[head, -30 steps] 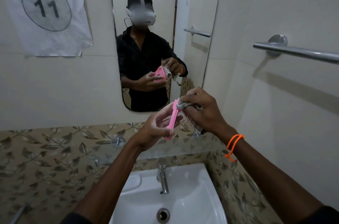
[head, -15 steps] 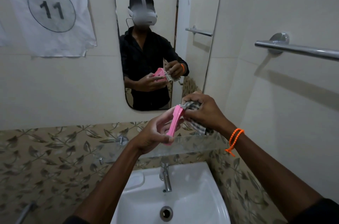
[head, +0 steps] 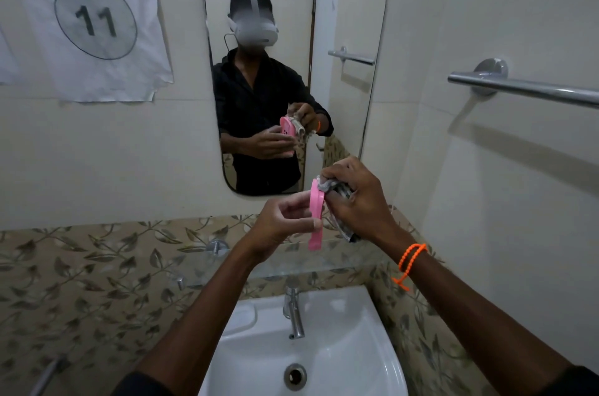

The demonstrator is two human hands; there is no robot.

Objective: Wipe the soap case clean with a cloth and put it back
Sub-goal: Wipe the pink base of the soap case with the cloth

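1. Head view: a flat pink plastic soap case (head: pixel 316 217) is held edge-on above a white ceramic sink (head: pixel 350 360), its long axis running from 12 o'clock down to 6 o'clock.
2. The left hand (head: pixel 282 223) pinches the case's middle from 9 o'clock, fingers closed on it.
3. The right hand (head: pixel 359 201), at 3 o'clock, is clenched around a bunched grey checked cloth (head: pixel 338 193), pressing it against the case's upper end.
4. A rounded wall mirror (head: pixel 350 22) at 12 o'clock reflects both hands.

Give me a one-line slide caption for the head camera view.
Left hand holds the pink soap case edge-on above the sink while the right hand wipes it with a cloth.
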